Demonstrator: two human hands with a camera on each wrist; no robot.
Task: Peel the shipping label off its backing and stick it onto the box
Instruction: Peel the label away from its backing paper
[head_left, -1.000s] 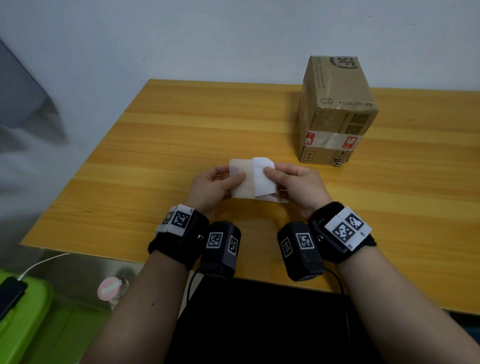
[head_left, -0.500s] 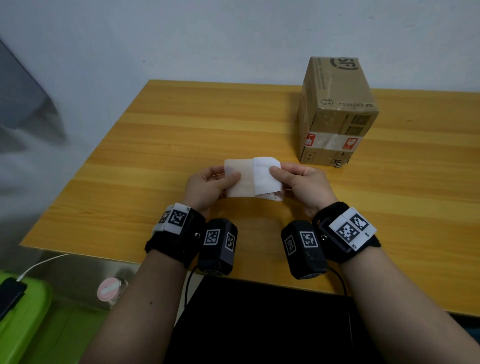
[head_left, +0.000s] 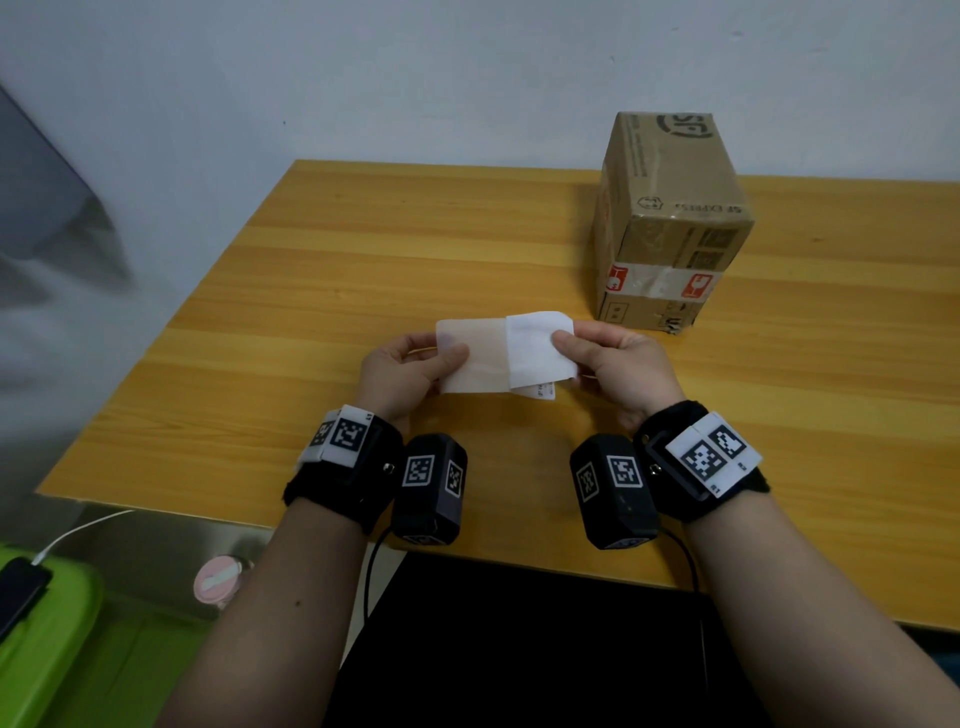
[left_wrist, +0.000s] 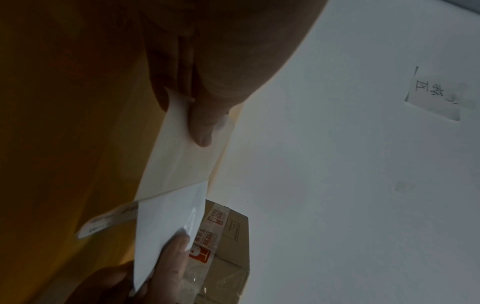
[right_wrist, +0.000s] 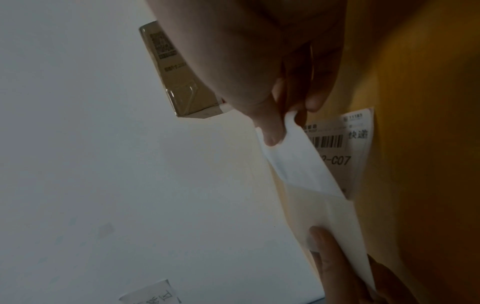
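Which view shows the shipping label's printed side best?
The right wrist view: the shipping label shows its barcode and "C07" print. The head view catches only a printed sliver below the backing; the left wrist view shows a blurred printed edge.

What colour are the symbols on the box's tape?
Red symbols on the pale tape around the box; head view shows best.

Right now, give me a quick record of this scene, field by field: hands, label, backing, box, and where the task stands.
left hand: pinches the backing
right hand: pinches the peeled end of the label
shipping label: partly peeled, folded back, printed barcode side facing down
backing: yellowish sheet, held above the table
box: taped cardboard, standing on the table beyond the right hand, untouched
stage: peeling under way, label not yet free, nothing stuck on the box
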